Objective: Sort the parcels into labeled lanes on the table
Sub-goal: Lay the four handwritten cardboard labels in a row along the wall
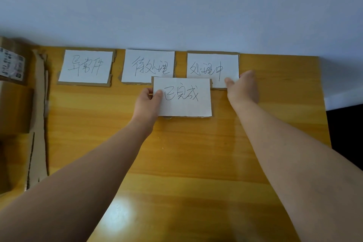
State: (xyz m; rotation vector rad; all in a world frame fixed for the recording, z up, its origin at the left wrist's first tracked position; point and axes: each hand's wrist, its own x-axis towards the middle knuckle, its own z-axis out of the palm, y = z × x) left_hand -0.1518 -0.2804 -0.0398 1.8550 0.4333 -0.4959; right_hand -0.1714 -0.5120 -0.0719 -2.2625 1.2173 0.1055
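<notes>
Our left hand (147,102) is closed in a pinch on the left edge of a label card (182,96), with the thumb lying on its white face and the other fingers tucked behind the cardboard backing, so the card is held up off the table (196,153) and tilted toward us. Our right hand (242,87) reaches further forward, its fingers loosely extended and slightly spread; the thumb (228,81) rests on the lower right corner of the right card (213,68), and the other fingers curl around that card's right edge, though we cannot tell whether they actually grip it. Both forearms stretch out from the bottom of the view, the left angled up from the lower left, the right from the lower right, with the backs of both hands turned up. The held card overlaps the lower corners of the middle card (147,65) and the right card. A third card, the left card (86,66), lies flat along the far edge of the table, apart from the others. At the left edge a cardboard parcel (13,92) with a printed shipping sticker sits beside a torn cardboard strip (40,114), well apart from either hand.
</notes>
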